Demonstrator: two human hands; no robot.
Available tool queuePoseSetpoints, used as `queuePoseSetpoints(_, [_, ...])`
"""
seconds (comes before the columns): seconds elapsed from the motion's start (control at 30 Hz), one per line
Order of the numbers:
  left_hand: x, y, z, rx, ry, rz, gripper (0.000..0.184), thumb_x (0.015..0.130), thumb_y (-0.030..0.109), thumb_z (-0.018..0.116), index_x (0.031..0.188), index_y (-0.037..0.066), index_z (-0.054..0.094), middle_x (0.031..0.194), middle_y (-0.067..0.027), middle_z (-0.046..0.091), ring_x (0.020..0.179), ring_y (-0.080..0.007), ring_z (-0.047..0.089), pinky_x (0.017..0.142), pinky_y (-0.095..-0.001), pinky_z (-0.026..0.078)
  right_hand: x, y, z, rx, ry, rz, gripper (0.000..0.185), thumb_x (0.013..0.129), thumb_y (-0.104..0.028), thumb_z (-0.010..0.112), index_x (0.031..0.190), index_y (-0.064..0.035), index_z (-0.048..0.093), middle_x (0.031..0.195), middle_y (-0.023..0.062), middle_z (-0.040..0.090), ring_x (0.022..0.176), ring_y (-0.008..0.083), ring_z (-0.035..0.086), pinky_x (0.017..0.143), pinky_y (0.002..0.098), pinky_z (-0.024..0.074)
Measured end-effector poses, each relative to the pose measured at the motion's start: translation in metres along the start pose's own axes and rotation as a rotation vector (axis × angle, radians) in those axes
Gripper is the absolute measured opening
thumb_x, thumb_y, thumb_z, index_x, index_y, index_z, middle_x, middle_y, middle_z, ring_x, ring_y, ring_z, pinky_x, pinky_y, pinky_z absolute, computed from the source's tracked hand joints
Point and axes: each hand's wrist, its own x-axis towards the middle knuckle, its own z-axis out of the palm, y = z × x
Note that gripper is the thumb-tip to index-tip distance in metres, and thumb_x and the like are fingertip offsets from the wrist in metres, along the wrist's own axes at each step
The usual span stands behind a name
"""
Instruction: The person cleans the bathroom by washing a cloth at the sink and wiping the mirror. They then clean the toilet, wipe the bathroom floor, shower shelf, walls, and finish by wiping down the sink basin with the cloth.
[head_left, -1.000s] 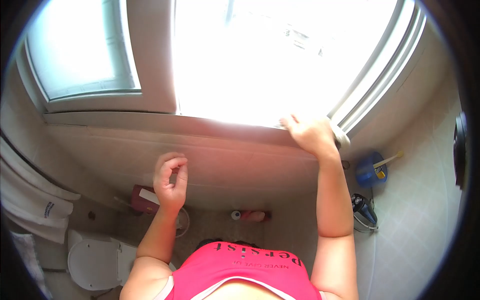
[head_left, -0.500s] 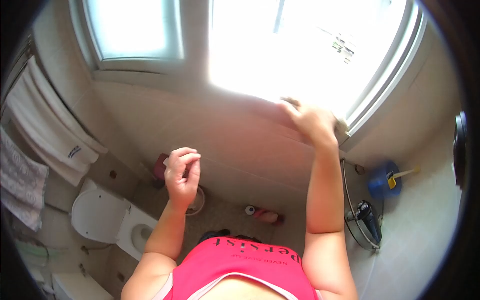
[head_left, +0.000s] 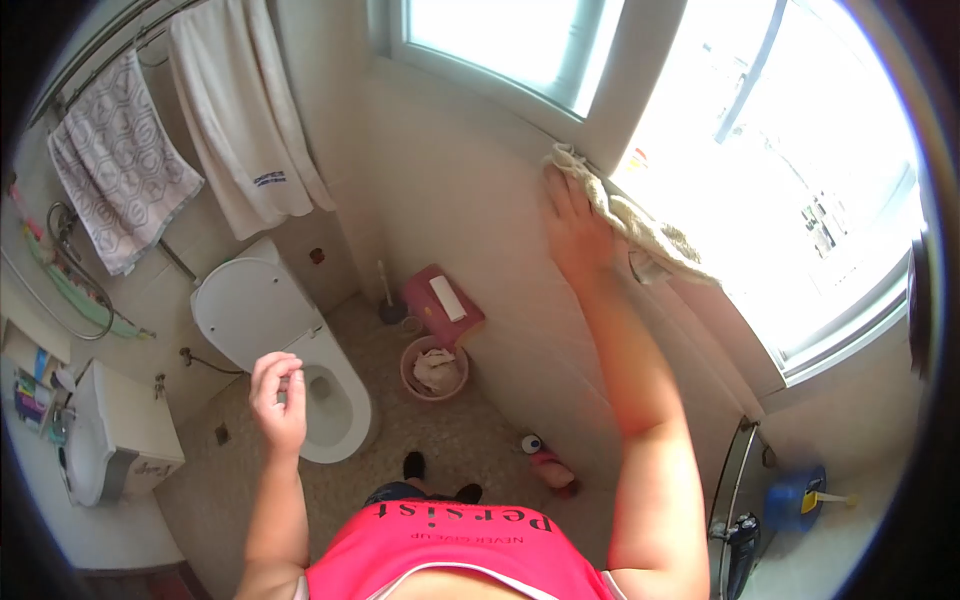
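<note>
My right hand [head_left: 578, 228] is at the window ledge on a cream-coloured cloth [head_left: 645, 225], its fingers pressed along the cloth's near edge. The cloth lies bunched lengthwise on the sill, below the bright window opening [head_left: 790, 170]. My left hand [head_left: 279, 400] hangs in the air on the left, in front of the toilet [head_left: 345, 405] from this viewpoint. Its fingers are curled in loosely towards the thumb, and nothing shows in them.
A pink bin [head_left: 404, 375] with crumpled paper stands on the floor near a pink box [head_left: 428, 305]. Towels [head_left: 245, 120] hang at upper left above the toilet. A washbasin [head_left: 95, 440] is at far left; a blue container [head_left: 795, 500] is on the right wall.
My view has swung left, bringing the toilet and basin into fuller sight. My right hand has moved leftward along the sill with the cloth. The left hand stays raised and curled.
</note>
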Motion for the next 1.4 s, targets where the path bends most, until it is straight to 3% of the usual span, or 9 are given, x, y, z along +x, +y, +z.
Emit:
queuePoseSetpoints(0.2, [0.015,-0.026,-0.006,0.054,-0.104,0.188,0.017,0.077,-0.007,0.057,0.092,0.001,0.061,0.099,-0.0128,0.058,0.076,-0.0191,0.057,0.059,-0.0255,0.047,-0.024,-0.001,-0.043,0.172,-0.209,0.278,0.049,0.078,-0.007,0.055,0.127,-0.0049,0.049,0.134,0.0095,0.047,0.125,0.0263,0.042,0.103,0.0385,0.034])
queuePoseSetpoints(0.37, [0.028,-0.089,-0.061,0.152,-0.069,0.082,0.016,0.079,-0.005,0.057,0.093,0.001,0.061,0.099,-0.0128,0.058,0.082,-0.0219,0.059,0.06,-0.0263,0.05,-0.049,-0.001,-0.057,0.037,-0.323,0.17,0.058,0.076,-0.007,0.062,0.132,-0.0063,0.044,0.132,0.011,0.048,0.125,0.0295,0.041,0.105,0.0414,0.0317])
queuePoseSetpoints(0.53, [0.039,-0.142,-0.087,0.055,0.037,-0.093,0.013,0.082,-0.005,0.053,0.093,-0.001,0.059,0.101,-0.0103,0.057,0.077,-0.0156,0.053,0.059,-0.0242,0.043,0.058,-0.02,0.015,0.263,-0.413,0.048,0.064,0.076,-0.011,0.06,0.136,-0.0064,0.038,0.133,0.01,0.047,0.121,0.0277,0.044,0.103,0.0398,0.0346])
queuePoseSetpoints(0.63, [0.053,-0.136,-0.071,-0.012,0.047,-0.026,0.014,0.082,-0.006,0.053,0.094,-0.001,0.058,0.102,-0.0113,0.057,0.077,-0.016,0.053,0.06,-0.0247,0.044,0.127,-0.04,0.107,0.23,-0.237,-0.09,0.065,0.076,-0.012,0.06,0.136,-0.0048,0.036,0.135,0.0134,0.044,0.126,0.0305,0.039,0.106,0.0399,0.0307])
queuePoseSetpoints(0.83, [0.036,-0.152,-0.115,0.211,0.061,0.037,0.012,0.083,-0.008,0.055,0.093,-0.003,0.059,0.099,-0.0158,0.058,0.087,-0.0286,0.057,0.075,-0.0353,0.048,0.14,-0.048,0.113,0.25,-0.089,0.002,0.073,0.07,-0.015,0.068,0.135,-0.0034,0.038,0.135,0.0175,0.043,0.127,0.0346,0.037,0.109,0.0457,0.0255])
queuePoseSetpoints(1.0, [-0.079,-0.239,-0.243,0.401,0.244,-0.354,0.015,0.091,0.001,0.05,0.105,-0.002,0.057,0.107,-0.0101,0.054,0.094,-0.0176,0.053,0.078,-0.0289,0.047,0.01,-0.037,0.028,-0.267,-0.036,0.323,0.065,0.078,-0.034,0.062,0.136,-0.0103,0.042,0.131,0.0092,0.05,0.117,0.0274,0.049,0.101,0.0428,0.0349])
queuePoseSetpoints(1.13, [-0.107,-0.251,-0.264,0.483,0.454,-0.697,0.017,0.093,0.008,0.05,0.106,0.001,0.057,0.099,-0.005,0.056,0.089,-0.0134,0.054,0.075,-0.0264,0.047,0.049,-0.051,0.041,-0.385,-0.113,0.369,0.066,0.078,-0.038,0.06,0.137,-0.0131,0.041,0.129,0.0006,0.053,0.104,0.0189,0.055,0.088,0.0368,0.0429])
queuePoseSetpoints(1.3, [0.035,-0.202,-0.149,0.363,0.272,-0.177,0.011,0.086,-0.004,0.053,0.096,-0.003,0.058,0.101,-0.0123,0.055,0.086,-0.0211,0.054,0.069,-0.0295,0.048,0.189,-0.083,0.144,0.001,-0.122,0.146,0.066,0.077,-0.033,0.063,0.136,-0.0115,0.041,0.131,0.0074,0.051,0.106,0.0244,0.053,0.09,0.0365,0.0425])
queuePoseSetpoints(1.4, [0.067,-0.177,-0.109,0.273,0.125,-0.14,0.011,0.084,-0.002,0.054,0.094,-0.002,0.059,0.102,-0.0136,0.055,0.083,-0.0219,0.055,0.065,-0.0288,0.046,0.279,-0.118,0.203,-0.011,-0.184,-0.02,0.07,0.081,-0.034,0.058,0.139,-0.006,0.033,0.136,0.0085,0.043,0.118,0.0236,0.044,0.1,0.0372,0.034])
